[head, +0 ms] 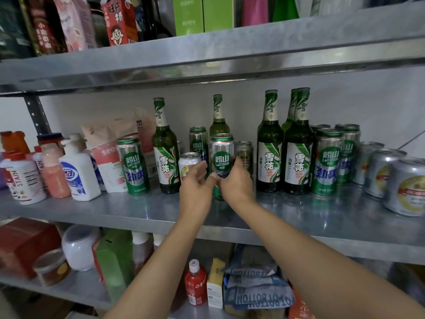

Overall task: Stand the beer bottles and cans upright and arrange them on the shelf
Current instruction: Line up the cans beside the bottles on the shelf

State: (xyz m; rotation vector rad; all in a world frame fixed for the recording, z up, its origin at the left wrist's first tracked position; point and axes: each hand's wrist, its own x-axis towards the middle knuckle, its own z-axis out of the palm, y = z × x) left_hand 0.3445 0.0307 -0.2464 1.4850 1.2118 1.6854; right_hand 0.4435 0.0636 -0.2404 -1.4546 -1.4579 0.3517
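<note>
Laoshan can upright on steel shelf, white wall behind | right hand grips it | left hand relaxed

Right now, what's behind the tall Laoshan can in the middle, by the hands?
A green beer bottle stands behind the Laoshan can; only its neck and shoulders show. A darker can peeks out on the right. The rest is hidden.

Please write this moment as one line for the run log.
right hand: holds middle can | left hand: at its left side | middle can: upright on shelf
</note>
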